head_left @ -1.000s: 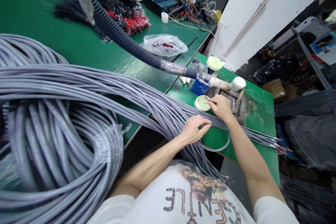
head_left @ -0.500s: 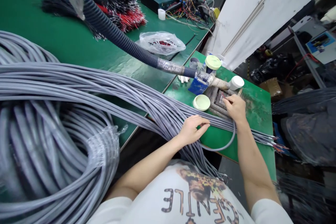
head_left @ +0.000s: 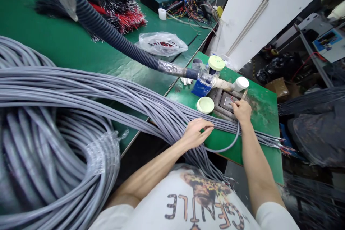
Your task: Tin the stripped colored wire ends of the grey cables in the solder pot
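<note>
My right hand (head_left: 242, 110) pinches the end of a grey cable (head_left: 235, 141), with thin red and pale wire ends (head_left: 231, 99) poking from the fingertips. Those ends are over a square pot (head_left: 221, 102) with a shiny silver surface; whether they touch it I cannot tell. From the hand, the cable curves down and back toward the bundle. My left hand (head_left: 198, 133) lies over the bundle of grey cables (head_left: 151, 106), thumb and fingers apart and nothing between them.
A ribbed hose (head_left: 129, 48) ends in a nozzle beside the pot. Near it stand a pale open tub (head_left: 205, 105), a white tub (head_left: 241, 83) and a yellow-lidded jar (head_left: 216, 63). Coiled grey cables (head_left: 102, 154) fill the left. Stripped cable ends (head_left: 285, 148) lie at the right edge.
My right hand has shifted slightly, and the wire ends stand higher over the pot, with more of its shiny surface showing. My left hand keeps its place on the bundle.
</note>
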The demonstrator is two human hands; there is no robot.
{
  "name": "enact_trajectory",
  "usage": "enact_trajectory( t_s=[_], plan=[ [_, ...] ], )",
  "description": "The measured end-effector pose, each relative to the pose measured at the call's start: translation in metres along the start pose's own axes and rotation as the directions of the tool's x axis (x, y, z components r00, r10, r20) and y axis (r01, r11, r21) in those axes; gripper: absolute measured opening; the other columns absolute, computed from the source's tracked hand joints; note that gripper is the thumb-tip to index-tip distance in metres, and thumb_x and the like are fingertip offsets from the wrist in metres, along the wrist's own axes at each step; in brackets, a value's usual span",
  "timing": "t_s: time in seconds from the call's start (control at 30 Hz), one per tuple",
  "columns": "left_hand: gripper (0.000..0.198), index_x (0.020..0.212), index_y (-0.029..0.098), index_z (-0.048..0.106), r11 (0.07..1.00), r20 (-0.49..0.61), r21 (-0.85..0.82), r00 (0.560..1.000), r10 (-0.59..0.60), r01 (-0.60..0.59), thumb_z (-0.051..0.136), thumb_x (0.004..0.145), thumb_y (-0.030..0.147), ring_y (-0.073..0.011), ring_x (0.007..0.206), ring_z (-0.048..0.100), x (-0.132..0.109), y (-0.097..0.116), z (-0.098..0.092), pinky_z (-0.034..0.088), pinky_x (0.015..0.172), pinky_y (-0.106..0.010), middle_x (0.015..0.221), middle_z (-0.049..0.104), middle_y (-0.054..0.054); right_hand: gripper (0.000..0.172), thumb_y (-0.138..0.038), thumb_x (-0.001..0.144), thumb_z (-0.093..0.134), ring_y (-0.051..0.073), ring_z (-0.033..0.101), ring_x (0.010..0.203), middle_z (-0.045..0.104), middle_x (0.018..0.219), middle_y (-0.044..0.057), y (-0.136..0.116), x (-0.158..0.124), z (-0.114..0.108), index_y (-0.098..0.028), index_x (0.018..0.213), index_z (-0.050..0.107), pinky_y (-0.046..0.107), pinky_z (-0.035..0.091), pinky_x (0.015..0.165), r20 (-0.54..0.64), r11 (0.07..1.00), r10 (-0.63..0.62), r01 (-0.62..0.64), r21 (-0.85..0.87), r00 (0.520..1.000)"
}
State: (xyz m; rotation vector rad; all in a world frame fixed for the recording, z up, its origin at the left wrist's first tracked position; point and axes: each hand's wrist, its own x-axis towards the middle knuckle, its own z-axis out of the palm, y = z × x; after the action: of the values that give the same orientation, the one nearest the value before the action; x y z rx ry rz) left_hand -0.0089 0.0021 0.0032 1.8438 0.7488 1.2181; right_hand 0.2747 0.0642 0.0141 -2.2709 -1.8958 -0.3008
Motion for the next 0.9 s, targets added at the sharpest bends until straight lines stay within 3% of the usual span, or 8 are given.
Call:
enact_trajectory(
  t_s=[0.2, 0.33, 0.43, 0.53, 0.63, 0.7, 0.77, 0.9],
  plan=[
    [0.014, 0.088, 0.019, 0.069, 1.000, -0.001, -0.010, 1.000, 0.003, -0.003, 0.057, 0.088, 0.025, -0.0154, 0.069, 0.060, 0.001, 0.000, 0.000, 0.047, 0.070, -0.030, 0.077, 0.072, -0.004, 0.032, -0.039, 0.083, 0.052, 0.020, 0.052, 0.074, 0.064, 0.078, 0.008, -0.001, 0.001, 0.004, -0.018, 0.073, 0.074, 0.030, 0.030, 0.063, 0.023, 1.000, 0.005, -0.005, -0.004, 1.000],
    [0.014, 0.089, 0.019, 0.069, 1.000, 0.000, -0.008, 1.000, 0.003, -0.003, 0.057, 0.087, 0.025, -0.0158, 0.069, 0.060, 0.000, -0.001, 0.000, 0.047, 0.070, -0.031, 0.075, 0.071, -0.004, 0.031, -0.038, 0.082, 0.053, 0.019, 0.052, 0.072, 0.062, 0.074, 0.007, -0.006, -0.001, -0.006, -0.018, 0.068, 0.071, 0.030, 0.032, 0.062, 0.004, 0.998, 0.016, -0.016, 0.068, 1.000],
    [0.013, 0.089, 0.018, 0.069, 1.000, -0.002, -0.015, 1.000, 0.005, -0.005, 0.058, 0.087, 0.023, -0.0159, 0.069, 0.060, 0.000, -0.001, 0.000, 0.047, 0.070, -0.031, 0.075, 0.071, -0.004, 0.029, -0.038, 0.081, 0.057, 0.016, 0.052, 0.066, 0.058, 0.067, 0.003, -0.015, -0.010, -0.028, -0.018, 0.063, 0.068, 0.029, 0.034, 0.061, -0.059, 0.959, 0.010, 0.007, 0.284, 0.998],
    [0.012, 0.088, 0.018, 0.070, 0.999, -0.013, -0.051, 1.000, -0.011, 0.011, 0.059, 0.086, 0.024, -0.0160, 0.071, 0.060, -0.001, 0.000, -0.001, 0.047, 0.071, -0.031, 0.078, 0.072, -0.005, 0.025, -0.038, 0.080, 0.062, 0.014, 0.053, 0.062, 0.057, 0.065, 0.000, -0.034, -0.028, -0.061, -0.019, 0.064, 0.066, 0.028, 0.038, 0.059, -0.116, 0.821, 0.001, 0.066, 0.567, 0.993],
    [0.014, 0.086, 0.018, 0.072, 0.978, -0.090, -0.180, 0.988, -0.124, 0.106, 0.062, 0.084, 0.028, -0.0155, 0.070, 0.060, 0.000, 0.003, 0.001, 0.048, 0.070, -0.030, 0.076, 0.071, -0.005, 0.021, -0.036, 0.080, 0.065, 0.015, 0.055, 0.064, 0.059, 0.069, 0.000, -0.059, -0.051, -0.093, -0.021, 0.065, 0.065, 0.029, 0.042, 0.062, -0.144, 0.697, -0.005, 0.107, 0.709, 0.990],
    [0.017, 0.086, 0.017, 0.072, 0.901, -0.120, -0.379, 0.954, -0.274, 0.211, 0.066, 0.081, 0.032, -0.0152, 0.070, 0.062, 0.003, 0.006, 0.005, 0.050, 0.069, -0.030, 0.074, 0.071, -0.005, 0.019, -0.035, 0.079, 0.066, 0.016, 0.056, 0.064, 0.060, 0.070, 0.000, -0.076, -0.064, -0.109, -0.022, 0.065, 0.065, 0.030, 0.044, 0.062, -0.154, 0.648, -0.003, 0.120, 0.752, 0.988],
    [0.023, 0.091, 0.016, 0.071, 0.727, -0.044, -0.617, 0.909, -0.415, 0.301, 0.071, 0.077, 0.035, -0.0157, 0.073, 0.065, 0.006, 0.010, 0.014, 0.051, 0.070, -0.029, 0.077, 0.072, -0.005, 0.016, -0.033, 0.079, 0.067, 0.016, 0.057, 0.064, 0.060, 0.069, 0.000, -0.089, -0.074, -0.118, -0.023, 0.066, 0.066, 0.031, 0.045, 0.062, -0.159, 0.618, -0.011, 0.132, 0.775, 0.987],
    [0.035, 0.099, 0.017, 0.069, 0.343, 0.149, -0.876, 0.867, -0.475, 0.339, 0.077, 0.070, 0.035, -0.0145, 0.076, 0.066, 0.015, 0.022, 0.034, 0.050, 0.066, -0.026, 0.085, 0.073, -0.004, 0.011, -0.027, 0.080, 0.067, 0.015, 0.057, 0.064, 0.060, 0.069, 0.000, -0.104, -0.085, -0.124, -0.025, 0.069, 0.068, 0.030, 0.046, 0.061, -0.176, 0.585, -0.062, 0.179, 0.791, 0.982]
  ],
)
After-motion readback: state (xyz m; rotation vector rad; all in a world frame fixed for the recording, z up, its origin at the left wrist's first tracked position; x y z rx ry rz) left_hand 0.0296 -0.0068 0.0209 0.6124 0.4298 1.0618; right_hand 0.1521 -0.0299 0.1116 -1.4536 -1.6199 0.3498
